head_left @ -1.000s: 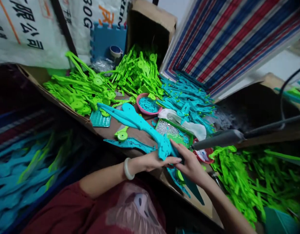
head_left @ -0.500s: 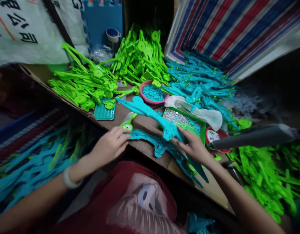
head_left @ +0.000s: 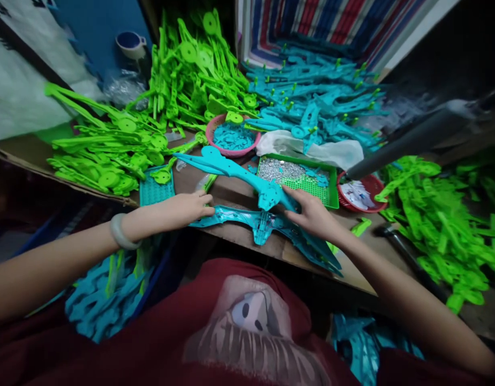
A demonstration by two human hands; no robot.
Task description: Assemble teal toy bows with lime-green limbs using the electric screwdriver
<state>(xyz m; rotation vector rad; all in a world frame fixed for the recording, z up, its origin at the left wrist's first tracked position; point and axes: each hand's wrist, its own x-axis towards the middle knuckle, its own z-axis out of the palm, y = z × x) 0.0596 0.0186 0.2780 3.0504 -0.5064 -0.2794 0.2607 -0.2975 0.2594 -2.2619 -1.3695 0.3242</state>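
My right hand (head_left: 314, 214) grips the right part of an upper blue plastic shell (head_left: 241, 174), long and bow-shaped, thumb and fingers round it. It is held tilted over a matching lower blue shell (head_left: 235, 215), which lies along the table's front edge with its ribbed inside up. My left hand (head_left: 187, 209) is closed at the left end of the lower shell. A green plastic arm (head_left: 209, 183) sticks out from behind its fingers, and its round end is hidden by the hand. At the right, the two shells overlap under my right hand.
Green arms (head_left: 119, 145) are heaped at left and right, blue shells (head_left: 320, 102) at the back. A pink bowl (head_left: 210, 146) holds blue bits, a green tray (head_left: 331, 201) screws, a red basket (head_left: 382, 195) white pieces. A hammer-like tool (head_left: 408, 254) lies right, below a grey bar (head_left: 408, 139).
The camera view has turned, so the scene sits further left and higher. Both shells stay overlapped, the upper one in my right hand. My left hand now covers the green arm's round end.
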